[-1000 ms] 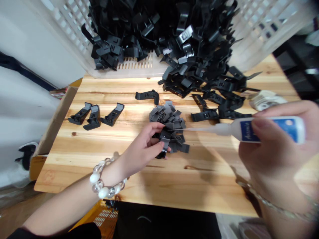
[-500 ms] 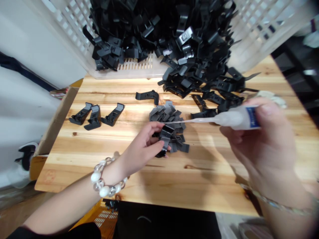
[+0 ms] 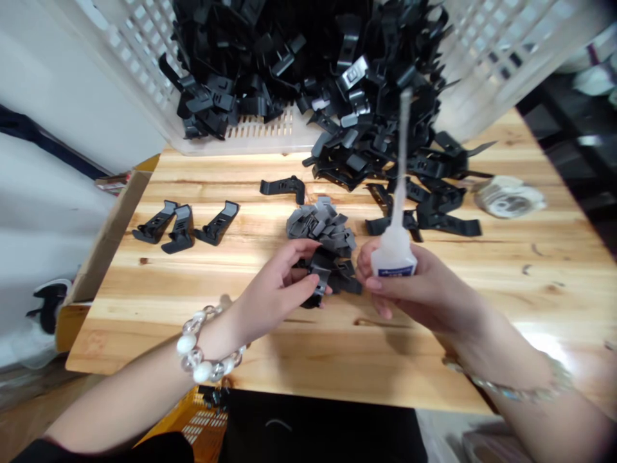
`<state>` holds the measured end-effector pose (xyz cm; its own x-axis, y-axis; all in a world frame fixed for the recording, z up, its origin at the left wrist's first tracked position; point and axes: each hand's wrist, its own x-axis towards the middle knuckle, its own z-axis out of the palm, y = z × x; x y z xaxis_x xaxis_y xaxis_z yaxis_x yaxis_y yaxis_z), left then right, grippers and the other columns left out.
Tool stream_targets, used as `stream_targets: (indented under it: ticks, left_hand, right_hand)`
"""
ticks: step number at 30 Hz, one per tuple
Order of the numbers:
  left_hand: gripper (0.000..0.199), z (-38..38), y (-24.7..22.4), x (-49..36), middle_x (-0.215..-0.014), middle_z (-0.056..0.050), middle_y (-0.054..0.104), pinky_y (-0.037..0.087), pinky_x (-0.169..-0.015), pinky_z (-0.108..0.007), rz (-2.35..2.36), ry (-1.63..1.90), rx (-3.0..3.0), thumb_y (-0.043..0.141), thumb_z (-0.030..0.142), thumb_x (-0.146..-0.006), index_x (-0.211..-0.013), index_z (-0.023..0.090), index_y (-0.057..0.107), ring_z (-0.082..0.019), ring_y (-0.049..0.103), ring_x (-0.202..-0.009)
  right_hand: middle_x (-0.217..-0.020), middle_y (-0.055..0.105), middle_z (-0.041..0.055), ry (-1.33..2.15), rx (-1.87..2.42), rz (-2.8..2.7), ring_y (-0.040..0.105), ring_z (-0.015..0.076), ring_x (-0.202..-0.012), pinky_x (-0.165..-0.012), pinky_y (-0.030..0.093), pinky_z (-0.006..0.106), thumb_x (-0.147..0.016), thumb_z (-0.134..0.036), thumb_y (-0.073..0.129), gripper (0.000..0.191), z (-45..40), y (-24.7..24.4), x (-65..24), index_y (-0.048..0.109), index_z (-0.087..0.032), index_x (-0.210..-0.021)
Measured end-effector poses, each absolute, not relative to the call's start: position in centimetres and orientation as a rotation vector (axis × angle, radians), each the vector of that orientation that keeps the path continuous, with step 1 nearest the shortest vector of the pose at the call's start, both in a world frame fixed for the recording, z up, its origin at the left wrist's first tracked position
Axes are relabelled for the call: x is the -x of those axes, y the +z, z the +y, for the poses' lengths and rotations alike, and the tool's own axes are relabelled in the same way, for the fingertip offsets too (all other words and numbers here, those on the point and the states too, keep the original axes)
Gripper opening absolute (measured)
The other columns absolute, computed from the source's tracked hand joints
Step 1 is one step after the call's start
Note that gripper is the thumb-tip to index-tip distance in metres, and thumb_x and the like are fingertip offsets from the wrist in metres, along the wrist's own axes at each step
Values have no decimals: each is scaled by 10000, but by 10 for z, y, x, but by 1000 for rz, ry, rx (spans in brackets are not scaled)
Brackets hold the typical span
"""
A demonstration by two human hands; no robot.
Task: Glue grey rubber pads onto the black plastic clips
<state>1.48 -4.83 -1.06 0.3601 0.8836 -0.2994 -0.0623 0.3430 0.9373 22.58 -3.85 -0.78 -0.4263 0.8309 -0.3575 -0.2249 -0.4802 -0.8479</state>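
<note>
My left hand (image 3: 284,280) is closed around a black bent clip (image 3: 319,273), thumb on top, at the near edge of a pile of small grey rectangular pads (image 3: 321,225). In my right hand (image 3: 424,283) is a white glue bottle (image 3: 394,254) with a blue label, its long thin nozzle pointing up and away from me. The bottle is just right of the pads. Beyond the pads lies one black clip (image 3: 283,186). Three more clips (image 3: 179,228) lie in a group on the left of the table.
A white plastic basket (image 3: 193,145) full of black clips stands at the back of the wooden table (image 3: 231,270). Loose clips (image 3: 434,193) spill out in front of it. A white roll of tape (image 3: 509,196) lies at right, and a cardboard box (image 3: 103,244) stands beyond the left edge.
The glue bottle has swung from lying sideways, nozzle at the held clip, to nozzle upward. My right hand has come left, nearer the pads. The left hand still holds the clip.
</note>
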Motion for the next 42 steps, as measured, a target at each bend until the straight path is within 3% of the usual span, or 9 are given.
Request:
stream_targets:
  ticks: [8, 13, 19, 23, 26, 30, 35, 42]
  left_hand:
    - [315, -55, -10, -15, -1261, -95, 555, 619, -680, -277, 1001, 708, -1021, 581, 172, -876, -1171, 210, 478, -148, 682, -844]
    - [317, -57, -13, -15, -993, -53, 646, 604, -722, -297, 1015, 644, -1059, 565, 217, -907, -1207, 222, 464, -168, 676, -855]
    - [336, -59, -13, -17, -1032, -62, 642, 596, -729, -311, 1045, 639, -1077, 579, 217, -891, -1211, 223, 474, -181, 668, -881]
    - [341, -60, -12, -19, -982, -47, 651, 594, -709, -305, 1048, 638, -1064, 574, 225, -890, -1216, 227, 472, -171, 675, -823]
    - [350, -59, -11, -20, -925, -26, 666, 586, -676, -285, 1048, 629, -1068, 591, 234, -877, -1209, 229, 480, -146, 681, -710]
    - [361, -59, -10, -20, -912, -26, 668, 595, -704, -302, 1051, 627, -1058, 596, 231, -871, -1214, 225, 485, -154, 686, -729]
    - [355, -60, -11, -20, -980, -61, 663, 602, -742, -320, 1038, 622, -1052, 577, 188, -865, -1210, 212, 494, -188, 683, -864]
    - [381, -61, -11, -20, -925, -41, 667, 584, -724, -307, 1053, 600, -1046, 571, 172, -853, -1221, 207, 481, -144, 682, -707]
  right_hand:
    - [-652, 572, 6, 1878, 1209, -1153, 544, 113, -552, -435, 498, 221, -743, -347, 765, 193, -46, -13, -226, 673, -182, -701]
    - [-674, 622, -6, 1791, 1349, -1206, 520, 88, -470, -412, 502, 221, -761, -316, 739, 141, -48, -11, -222, 694, -210, -843]
    - [-711, 638, 0, 1610, 1342, -1373, 554, 113, -481, -379, 458, 229, -781, -318, 712, 114, -49, -9, -214, 657, -220, -791]
    - [-832, 655, 33, 1236, 1273, -1682, 646, 180, -749, -613, 531, 295, -775, -268, 725, 86, -51, -13, -211, 689, -221, -837]
    - [-870, 637, 35, 1059, 1235, -1811, 631, 179, -812, -707, 516, 307, -774, -217, 720, 86, -53, -17, -210, 700, -227, -858]
    - [-846, 621, 35, 1049, 1259, -1772, 616, 175, -795, -701, 505, 307, -783, -209, 705, 30, -52, -16, -211, 684, -215, -804]
    - [-791, 665, 28, 1237, 1359, -1459, 637, 186, -719, -668, 526, 334, -788, -289, 708, 112, -48, -10, -211, 639, -210, -748]
    - [-816, 687, 42, 1172, 1386, -1561, 648, 213, -786, -668, 511, 336, -792, -293, 695, 112, -52, -14, -209, 626, -209, -761]
